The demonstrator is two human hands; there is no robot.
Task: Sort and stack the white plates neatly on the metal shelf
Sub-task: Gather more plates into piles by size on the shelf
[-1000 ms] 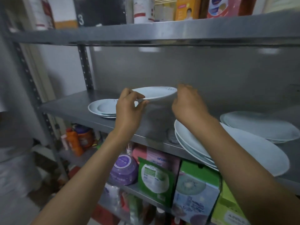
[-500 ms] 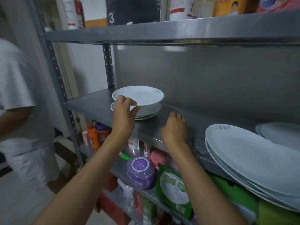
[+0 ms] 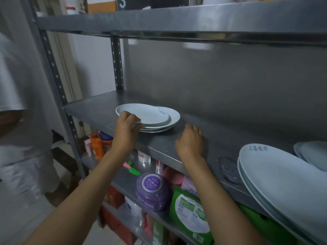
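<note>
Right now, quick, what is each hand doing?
Left hand: grips the near rim of the top small plate on the small stack.
Right hand: holds nothing, fingers loosely curled, resting on the metal shelf.

A white numeral "3" is showing on a dark board point(image 3: 150, 3) at the upper middle of the frame, standing on the top shelf. Lower down, near the bottom centre, a purple jar point(image 3: 152, 191) is carrying letters that are reading roughly as "PON" along its side, the start of the word being cut off, with smaller print on its lid staying too fine to read. Blue-grey printed marks are sitting on the rims of the small top plate point(image 3: 146, 114) and the large plate point(image 3: 283, 177) at lower right, and the green packet point(image 3: 192, 214) is bearing label print, all of it too blurred to make out.
</note>
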